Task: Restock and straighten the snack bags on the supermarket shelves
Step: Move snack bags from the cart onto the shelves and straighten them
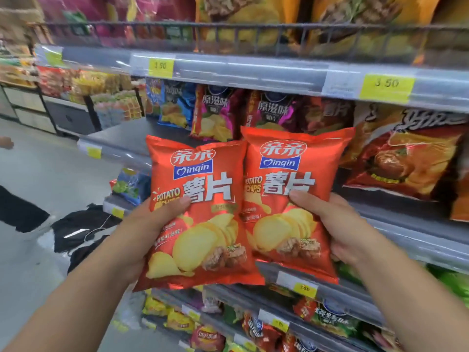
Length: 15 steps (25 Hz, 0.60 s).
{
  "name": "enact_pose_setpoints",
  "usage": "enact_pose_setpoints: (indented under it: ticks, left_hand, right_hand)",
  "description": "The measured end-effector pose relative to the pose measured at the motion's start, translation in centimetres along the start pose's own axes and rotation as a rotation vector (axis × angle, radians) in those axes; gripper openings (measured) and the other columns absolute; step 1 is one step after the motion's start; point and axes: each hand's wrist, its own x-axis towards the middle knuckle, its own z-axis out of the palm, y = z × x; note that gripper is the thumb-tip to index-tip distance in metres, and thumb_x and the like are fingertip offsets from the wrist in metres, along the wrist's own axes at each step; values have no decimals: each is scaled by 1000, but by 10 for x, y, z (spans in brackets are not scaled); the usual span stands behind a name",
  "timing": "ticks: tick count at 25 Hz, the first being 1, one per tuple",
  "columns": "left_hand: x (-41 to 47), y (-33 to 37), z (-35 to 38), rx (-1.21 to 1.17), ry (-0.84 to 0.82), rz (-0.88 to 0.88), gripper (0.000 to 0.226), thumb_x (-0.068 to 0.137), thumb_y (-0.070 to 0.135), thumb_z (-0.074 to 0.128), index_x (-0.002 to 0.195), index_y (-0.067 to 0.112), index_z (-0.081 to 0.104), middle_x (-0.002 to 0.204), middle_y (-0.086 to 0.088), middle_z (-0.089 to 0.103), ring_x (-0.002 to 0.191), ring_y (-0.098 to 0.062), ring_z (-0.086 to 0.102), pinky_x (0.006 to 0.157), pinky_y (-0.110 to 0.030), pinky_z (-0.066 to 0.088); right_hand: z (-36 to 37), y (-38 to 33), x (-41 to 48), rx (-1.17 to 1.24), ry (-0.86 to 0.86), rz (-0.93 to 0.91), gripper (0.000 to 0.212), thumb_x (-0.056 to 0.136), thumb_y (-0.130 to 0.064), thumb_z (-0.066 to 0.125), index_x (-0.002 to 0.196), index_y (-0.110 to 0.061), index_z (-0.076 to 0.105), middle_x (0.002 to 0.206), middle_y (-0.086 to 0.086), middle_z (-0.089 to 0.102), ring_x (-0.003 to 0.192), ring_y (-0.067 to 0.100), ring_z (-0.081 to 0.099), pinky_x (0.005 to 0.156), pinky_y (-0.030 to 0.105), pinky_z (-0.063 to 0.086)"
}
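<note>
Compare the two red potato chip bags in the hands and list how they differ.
The left bag sits lower, gripped by the left hand; the right bag sits higher, gripped by the right hand. The left bag's edge overlaps the right bag, hiding part of its POTATO CHIPS lettering. Both are the same red Qinqin design, fronts facing the camera.

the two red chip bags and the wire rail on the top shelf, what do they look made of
Left red chip bag and right red chip bag: probably glossy metallised plastic film. Both show a bright sheen, soft creases and flat sealed top edges.
Wire rail: looks like dark coated metal, going by its thin straight bars. Blur leaves the finish uncertain.
</note>
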Motion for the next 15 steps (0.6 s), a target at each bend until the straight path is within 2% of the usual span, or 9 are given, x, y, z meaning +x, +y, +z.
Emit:
enact_pose_setpoints:
  ticks: [2, 4, 5, 6, 7, 9, 10, 12, 15]
  left_hand:
    - [22, 10, 18, -2, -33, -7, 79, 29, 46, 96, 101, 19, 76, 98, -14, 76, 78, -31, 75, 59, -40, 60]
    - [42, 23, 31, -47, -73, 67, 37, 68, 39, 81, 93, 12, 77, 73, -8, 76, 58, -19, 72, 47, -28, 57]
    - [52, 28, 36, -45, -51, 92, 37, 84, 41, 65, 98, 7, 73, 56, -3, 71, 45, -9, 67, 40, -20, 51]
    - [61, 34, 41, -5, -68, 112, 53, 86, 53, 58, 101, 3, 67, 46, 0, 65, 39, -4, 61, 37, -15, 47]
    - [71, 34, 44, 26, -127, 110, 72, 73, 69, 62, 97, 2, 65, 49, -2, 67, 41, -3, 62, 38, -16, 48]
    - [83, 38, 57, -26, -188, 89, 80, 32, 55, 92, 95, 9, 73, 80, -12, 76, 62, -19, 73, 49, -30, 58]
    - [93, 42, 63, -39, -153, 51, 89, 16, 48, 96, 96, 14, 75, 90, -13, 76, 69, -24, 74, 53, -36, 59]
    - [108, 44, 63, -21, -139, 26, 99, 6, 45, 97, 99, 15, 75, 96, -14, 76, 73, -27, 75, 55, -40, 59]
    - [133, 51, 65, -3, -124, 40, 100, 9, 48, 96, 101, 17, 76, 98, -12, 76, 77, -27, 75, 58, -41, 60]
  right_hand:
    - [-13, -23, 11, -19, 32, -2, 42, 64, -21, 73, 104, -13, 70, 95, 10, 76, 80, 25, 74, 63, 34, 60]
    - [-27, -44, 23, -56, 68, 17, 44, 60, -25, 75, 103, -11, 72, 94, 12, 75, 81, 27, 73, 70, 40, 61]
    - [-33, -53, 30, -67, 85, 39, 45, 59, -26, 76, 101, -11, 73, 93, 12, 75, 80, 27, 73, 73, 43, 60]
    - [-40, -61, 38, -70, 89, 58, 41, 59, -27, 76, 96, -12, 75, 90, 11, 76, 75, 25, 73, 73, 45, 60]
    - [-46, -67, 46, -64, 83, 72, 32, 59, -27, 75, 88, -14, 77, 84, 9, 76, 69, 23, 73, 70, 46, 60]
    - [-54, -76, 62, -39, 74, 87, 16, 59, -26, 74, 71, -16, 77, 70, 6, 74, 56, 19, 69, 60, 42, 59]
    - [-56, -79, 69, -29, 76, 95, 15, 58, -26, 74, 67, -15, 76, 67, 6, 73, 53, 19, 68, 57, 41, 58]
    - [-59, -84, 83, -22, 79, 92, 17, 57, -25, 75, 71, -14, 74, 70, 6, 73, 55, 19, 69, 56, 40, 58]
    - [-62, -87, 104, -32, 117, 72, 24, 65, -24, 74, 87, -15, 72, 78, 6, 74, 62, 20, 71, 61, 40, 60]
